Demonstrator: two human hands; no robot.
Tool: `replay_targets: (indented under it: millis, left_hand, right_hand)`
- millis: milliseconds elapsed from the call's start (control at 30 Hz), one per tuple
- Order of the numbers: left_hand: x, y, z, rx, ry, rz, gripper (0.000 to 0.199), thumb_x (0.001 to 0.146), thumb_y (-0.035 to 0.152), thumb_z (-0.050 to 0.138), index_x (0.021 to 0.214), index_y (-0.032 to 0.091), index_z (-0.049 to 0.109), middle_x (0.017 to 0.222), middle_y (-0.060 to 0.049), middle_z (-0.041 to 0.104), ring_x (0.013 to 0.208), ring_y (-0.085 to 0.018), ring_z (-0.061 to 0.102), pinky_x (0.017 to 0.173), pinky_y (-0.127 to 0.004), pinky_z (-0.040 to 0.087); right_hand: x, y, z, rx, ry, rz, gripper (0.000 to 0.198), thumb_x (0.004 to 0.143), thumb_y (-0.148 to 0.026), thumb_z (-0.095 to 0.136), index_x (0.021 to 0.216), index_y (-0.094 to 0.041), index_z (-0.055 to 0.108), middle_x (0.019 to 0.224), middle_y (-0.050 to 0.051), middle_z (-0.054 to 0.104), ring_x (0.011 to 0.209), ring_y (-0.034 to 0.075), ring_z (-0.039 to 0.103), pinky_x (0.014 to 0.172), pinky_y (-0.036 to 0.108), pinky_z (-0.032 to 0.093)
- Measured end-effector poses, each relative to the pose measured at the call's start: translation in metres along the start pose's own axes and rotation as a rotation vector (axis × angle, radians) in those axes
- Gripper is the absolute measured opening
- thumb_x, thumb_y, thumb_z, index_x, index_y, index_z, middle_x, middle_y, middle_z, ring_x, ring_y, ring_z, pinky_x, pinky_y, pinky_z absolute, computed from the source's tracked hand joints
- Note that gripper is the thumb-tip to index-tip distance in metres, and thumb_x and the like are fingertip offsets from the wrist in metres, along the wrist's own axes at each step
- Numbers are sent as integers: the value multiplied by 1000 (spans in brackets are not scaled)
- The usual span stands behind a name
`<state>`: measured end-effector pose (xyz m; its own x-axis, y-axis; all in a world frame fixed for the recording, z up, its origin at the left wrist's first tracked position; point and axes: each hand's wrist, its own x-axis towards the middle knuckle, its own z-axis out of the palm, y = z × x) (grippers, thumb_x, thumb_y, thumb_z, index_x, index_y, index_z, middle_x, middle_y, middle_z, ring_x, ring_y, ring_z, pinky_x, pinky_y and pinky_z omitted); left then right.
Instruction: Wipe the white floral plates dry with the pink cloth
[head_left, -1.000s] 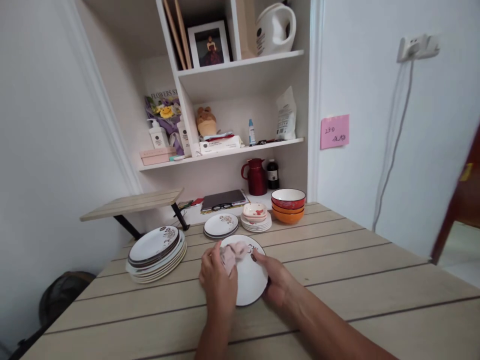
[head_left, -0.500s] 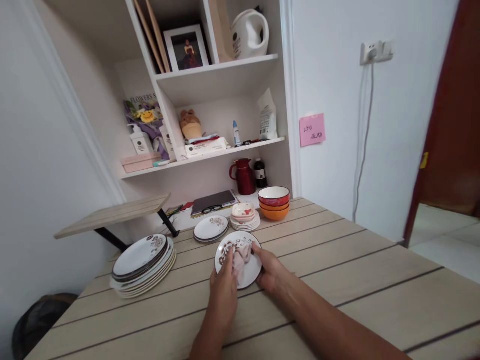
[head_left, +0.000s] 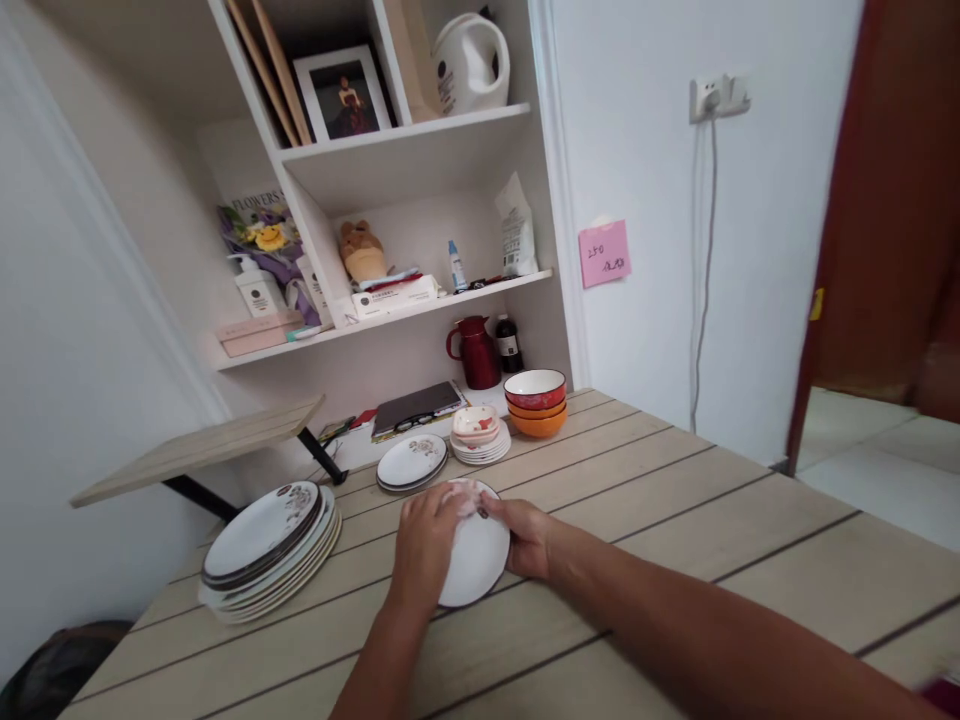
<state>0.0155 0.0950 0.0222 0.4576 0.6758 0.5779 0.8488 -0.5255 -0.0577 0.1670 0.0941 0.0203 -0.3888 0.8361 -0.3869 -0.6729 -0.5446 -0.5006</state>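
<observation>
A white plate [head_left: 476, 560] with a dark rim and brown floral pattern is tilted up above the table. My right hand [head_left: 529, 535] grips its right edge, thumb on the face and fingers behind. Against the plate's upper left, my left hand [head_left: 427, 535] presses a pale pink cloth [head_left: 463, 497], its fingers closed over it. The cloth covers much of the pattern. Just behind the plate lie a short stack of similar plates [head_left: 411, 462] and small dishes [head_left: 480, 430] piled on saucers.
Large plates [head_left: 262, 535] are stacked at the left, beside a raised wooden stand [head_left: 202, 445]. Orange and red bowls [head_left: 536, 403] are nested at the back right. Behind them, a red jug [head_left: 478, 355], dark bottle [head_left: 508, 345] and laptop [head_left: 420, 408] sit below shelves.
My left hand has moved with the cloth from the plate's middle up to its upper left. The plate has come slightly nearer and turned. The whole view has shifted a little.
</observation>
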Motion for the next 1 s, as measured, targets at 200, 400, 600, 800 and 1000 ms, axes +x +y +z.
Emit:
replay_targets:
  millis: [200,400,600,800,1000]
  left_hand:
    - [-8,-16,21,-127,92,-203,36,90,21,46,124,23,57,120,-7,64,109,-22,59,90,-38,47]
    - [-7,-13,28,-173,-27,-111,39,89,19,43,125,25,59,129,-7,61,116,-24,57,97,-45,46]
    - [-12,22,32,-258,-83,101,56,83,11,49,135,29,49,135,-6,56,121,-23,53,99,-43,47]
    - [-6,24,11,-254,-109,62,53,84,13,53,133,34,50,135,-3,57,125,-25,51,109,-54,34]
    - [-8,15,13,-220,-32,-136,53,83,10,54,130,33,53,134,-3,58,124,-23,52,103,-47,42]
  right_hand:
    - [-5,1,-8,-10,-103,-10,39,93,-40,47,108,-7,62,77,11,75,68,18,70,83,33,52]
    - [1,-1,-14,71,-74,-28,41,94,-42,45,108,-7,62,77,10,75,69,18,70,84,33,51]
    - [7,-3,-27,57,-190,11,50,93,-48,43,112,-5,60,89,14,74,80,20,70,87,34,50]
    - [6,-3,-29,0,-263,-4,49,91,-48,47,115,-7,60,97,15,74,89,22,69,92,38,48]
    - [4,4,-24,-51,-238,-107,44,91,-42,52,118,-8,59,98,14,74,87,21,70,91,36,49]
